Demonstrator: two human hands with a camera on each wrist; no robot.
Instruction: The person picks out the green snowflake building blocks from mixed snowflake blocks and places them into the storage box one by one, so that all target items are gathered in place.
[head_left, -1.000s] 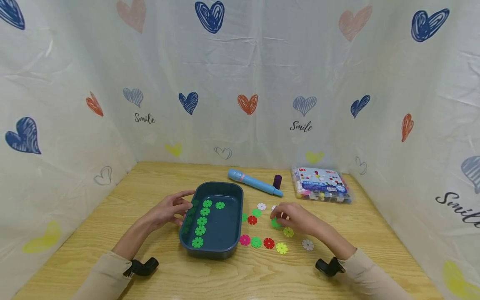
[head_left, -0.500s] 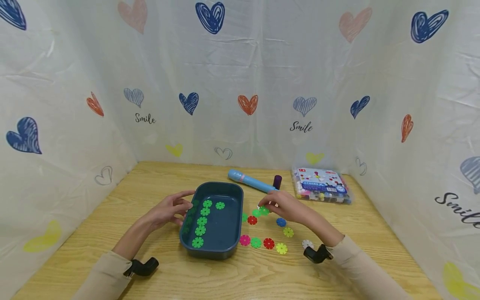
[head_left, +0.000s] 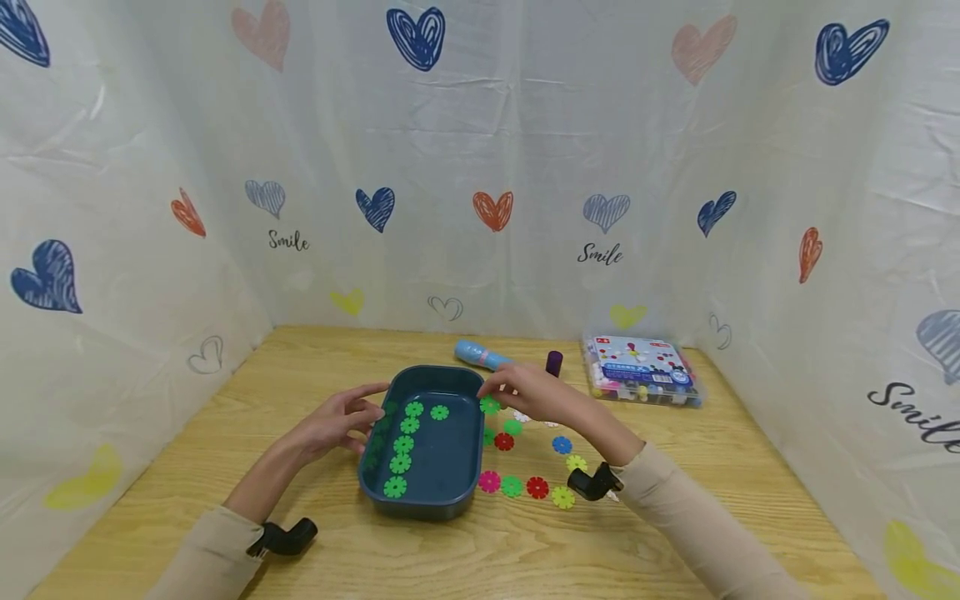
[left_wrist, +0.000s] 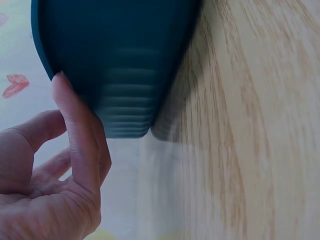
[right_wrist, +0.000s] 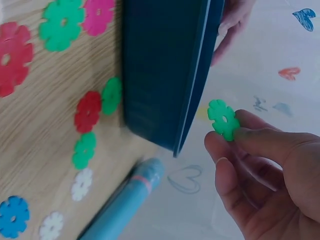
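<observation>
A dark teal tray [head_left: 450,462] lies on the wooden table with several green snowflake discs [head_left: 401,460] in a row inside. My right hand [head_left: 517,390] pinches one green disc [head_left: 490,406] between thumb and finger, just above the tray's right rim; the right wrist view shows this disc [right_wrist: 223,119] beside the tray wall [right_wrist: 165,70]. My left hand [head_left: 341,419] rests against the tray's left side with relaxed fingers. In the left wrist view a straight finger [left_wrist: 75,135] touches the tray wall [left_wrist: 125,65].
Loose discs in red, green, pink, yellow, blue and white [head_left: 537,487] lie right of the tray. A light blue pen [head_left: 478,356], a purple cap [head_left: 553,362] and a clear plastic box [head_left: 641,371] sit further back. Heart-printed sheets wall the table.
My right hand picked a green disc from the loose pile and carried it left and back to the tray's right rim. The left hand and tray stayed put.
</observation>
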